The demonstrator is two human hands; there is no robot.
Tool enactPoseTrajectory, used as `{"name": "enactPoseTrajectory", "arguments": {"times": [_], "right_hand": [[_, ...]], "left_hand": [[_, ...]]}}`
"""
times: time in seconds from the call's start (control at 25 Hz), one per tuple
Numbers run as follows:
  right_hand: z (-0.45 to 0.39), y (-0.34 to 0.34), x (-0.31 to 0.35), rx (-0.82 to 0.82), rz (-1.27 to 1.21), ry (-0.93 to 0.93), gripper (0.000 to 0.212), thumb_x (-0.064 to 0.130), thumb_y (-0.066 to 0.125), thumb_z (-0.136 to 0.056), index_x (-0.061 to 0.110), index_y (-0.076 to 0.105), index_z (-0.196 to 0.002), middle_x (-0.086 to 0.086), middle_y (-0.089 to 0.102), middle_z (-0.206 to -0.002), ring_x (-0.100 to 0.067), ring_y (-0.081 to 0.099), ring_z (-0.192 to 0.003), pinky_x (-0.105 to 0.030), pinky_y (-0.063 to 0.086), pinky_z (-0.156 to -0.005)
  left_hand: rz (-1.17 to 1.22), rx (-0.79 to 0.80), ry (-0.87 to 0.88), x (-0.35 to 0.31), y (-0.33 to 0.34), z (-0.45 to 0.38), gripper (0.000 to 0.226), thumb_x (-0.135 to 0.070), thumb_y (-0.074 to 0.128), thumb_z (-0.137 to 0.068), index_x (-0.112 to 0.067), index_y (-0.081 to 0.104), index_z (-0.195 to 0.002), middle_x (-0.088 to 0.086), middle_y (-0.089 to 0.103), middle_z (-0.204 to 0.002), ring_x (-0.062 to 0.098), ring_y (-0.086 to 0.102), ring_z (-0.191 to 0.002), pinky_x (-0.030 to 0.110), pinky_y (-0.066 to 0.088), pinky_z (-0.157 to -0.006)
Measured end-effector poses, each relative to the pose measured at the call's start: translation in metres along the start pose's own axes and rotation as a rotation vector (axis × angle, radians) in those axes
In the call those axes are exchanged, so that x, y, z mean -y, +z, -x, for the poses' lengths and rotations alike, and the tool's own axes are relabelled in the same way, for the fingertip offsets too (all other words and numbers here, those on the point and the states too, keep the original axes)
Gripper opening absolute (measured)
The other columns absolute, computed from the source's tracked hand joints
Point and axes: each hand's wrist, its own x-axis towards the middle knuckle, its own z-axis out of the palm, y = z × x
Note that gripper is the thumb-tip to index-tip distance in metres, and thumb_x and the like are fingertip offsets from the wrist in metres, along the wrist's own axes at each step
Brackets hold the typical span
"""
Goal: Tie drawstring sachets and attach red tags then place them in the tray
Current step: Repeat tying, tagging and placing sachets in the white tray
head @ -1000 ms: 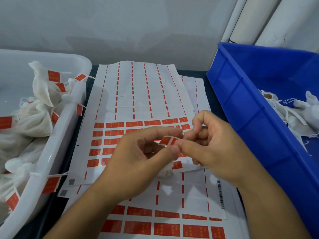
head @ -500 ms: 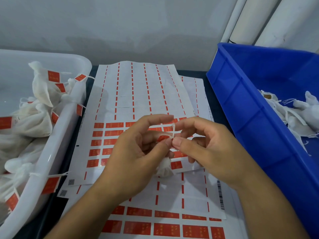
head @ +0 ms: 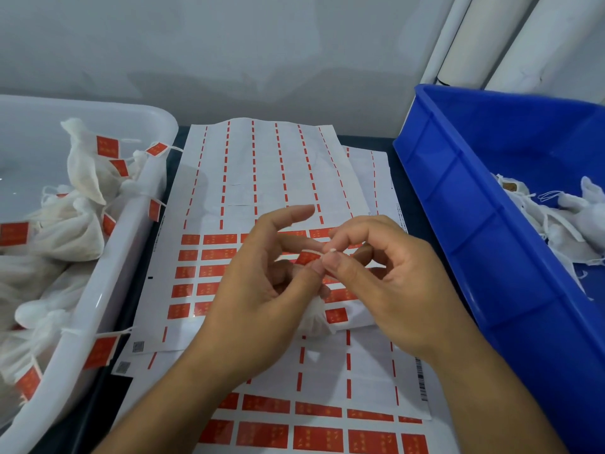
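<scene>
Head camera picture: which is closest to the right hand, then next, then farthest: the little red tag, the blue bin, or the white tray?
From the right hand:
1. Red tag, pinched at its fingertips, shared with the left hand.
2. Blue bin, beside it on the right.
3. White tray, far left, beyond the left hand.

Lighting even, soft and cool, coming from overhead. Casting only faint, diffuse shadows beneath the two bare hands onto the white paper sheets of red rectangular stickers [head: 255,178]. Showing mild glare along the rounded rim of the translucent white plastic tray [head: 108,290] and on a few glossy stickers. Bending straight lines at the frame edges, most visibly on the deep blue plastic bin [head: 474,224]. Rendering detail slightly soft overall, with printed text illegible.
</scene>
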Motion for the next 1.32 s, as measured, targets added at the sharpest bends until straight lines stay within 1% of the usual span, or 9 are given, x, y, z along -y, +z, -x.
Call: {"name": "enactPoseTrajectory", "arguments": {"times": [0.12, 0.2, 0.52, 0.6, 0.72, 0.88, 1.04, 1.2, 1.32], "right_hand": [[0.001, 0.005, 0.004, -0.056, -0.074, 0.025, 0.008, 0.044, 0.064, -0.093, 0.038, 0.066, -0.096, 0.019, 0.070, -0.096, -0.009, 0.070, -0.091, -0.021, 0.061, -0.073], [0.003, 0.012, 0.006, -0.099, -0.155, 0.046, 0.005, 0.038, 0.067, -0.093, 0.036, 0.067, -0.097, 0.016, 0.072, -0.092, -0.010, 0.072, -0.087, -0.020, 0.060, -0.067], [0.003, 0.020, 0.006, -0.303, -0.290, 0.098, 0.020, 0.024, 0.078, -0.088, 0.026, 0.059, -0.095, 0.010, 0.073, -0.082, -0.011, 0.073, -0.075, -0.017, 0.057, -0.059], [0.003, 0.019, 0.007, -0.300, -0.287, 0.084, 0.021, 0.025, 0.078, -0.088, 0.024, 0.058, -0.091, 0.010, 0.073, -0.081, -0.012, 0.073, -0.072, -0.017, 0.057, -0.059], [0.004, 0.016, 0.009, -0.269, -0.258, 0.071, 0.025, 0.031, 0.077, -0.088, 0.024, 0.053, -0.086, 0.013, 0.074, -0.084, -0.013, 0.073, -0.069, -0.017, 0.056, -0.058], [0.002, 0.010, 0.009, -0.233, -0.148, 0.050, 0.027, 0.046, 0.070, -0.083, 0.032, 0.047, -0.077, 0.016, 0.075, -0.089, -0.010, 0.073, -0.073, -0.015, 0.056, -0.062], [0.001, 0.007, 0.007, -0.186, -0.088, -0.028, 0.024, 0.043, 0.069, -0.087, 0.040, 0.049, -0.076, 0.015, 0.074, -0.092, -0.007, 0.074, -0.082, -0.015, 0.057, -0.067], [0.000, 0.003, 0.004, -0.183, -0.004, -0.030, 0.021, 0.056, 0.071, -0.088, 0.046, 0.055, -0.097, 0.023, 0.068, -0.102, -0.006, 0.071, -0.085, -0.015, 0.056, -0.066], [-0.002, -0.001, 0.002, -0.051, -0.005, 0.030, 0.039, 0.070, 0.060, -0.083, 0.058, 0.053, -0.119, 0.031, 0.062, -0.114, 0.000, 0.068, -0.098, -0.015, 0.058, -0.071]], "left_hand": [[-0.095, -0.047, 0.019, 0.001, 0.000, 0.001, 0.058, -0.034, 0.075, -0.086, -0.054, 0.047, -0.132, -0.017, 0.060, -0.101, 0.017, 0.068, -0.085, 0.029, 0.061, -0.064], [-0.178, -0.083, 0.079, 0.003, 0.002, 0.002, 0.059, -0.030, 0.076, -0.087, -0.054, 0.046, -0.132, -0.016, 0.057, -0.098, 0.017, 0.064, -0.081, 0.026, 0.059, -0.061], [-0.323, -0.274, 0.208, 0.001, 0.011, 0.005, 0.029, -0.043, 0.072, -0.084, -0.047, 0.052, -0.104, -0.022, 0.055, -0.092, 0.015, 0.062, -0.079, 0.016, 0.051, -0.061], [-0.386, -0.324, 0.255, 0.000, 0.011, 0.003, 0.019, -0.040, 0.072, -0.086, -0.044, 0.055, -0.095, -0.022, 0.055, -0.089, 0.017, 0.061, -0.079, 0.017, 0.051, -0.063], [-0.422, -0.351, 0.258, 0.001, 0.008, 0.002, 0.009, -0.039, 0.073, -0.089, -0.037, 0.067, -0.095, -0.018, 0.059, -0.088, 0.014, 0.060, -0.083, 0.016, 0.050, -0.066], [-0.427, -0.366, 0.221, 0.003, 0.009, 0.002, 0.020, -0.047, 0.068, -0.083, -0.037, 0.072, -0.100, -0.016, 0.061, -0.086, 0.010, 0.058, -0.086, 0.013, 0.049, -0.068], [-0.450, -0.362, 0.199, 0.002, 0.010, 0.002, 0.018, -0.050, 0.064, -0.083, -0.039, 0.071, -0.095, -0.019, 0.060, -0.085, 0.003, 0.058, -0.087, 0.007, 0.047, -0.070], [-0.439, -0.339, 0.135, 0.000, 0.011, 0.001, 0.007, -0.056, 0.060, -0.082, -0.050, 0.059, -0.083, -0.023, 0.057, -0.084, 0.002, 0.057, -0.090, 0.005, 0.046, -0.070], [-0.391, -0.291, 0.073, 0.003, 0.011, 0.001, 0.015, -0.060, 0.057, -0.081, -0.045, 0.061, -0.082, -0.021, 0.059, -0.086, 0.003, 0.058, -0.091, 0.006, 0.047, -0.070]]}}
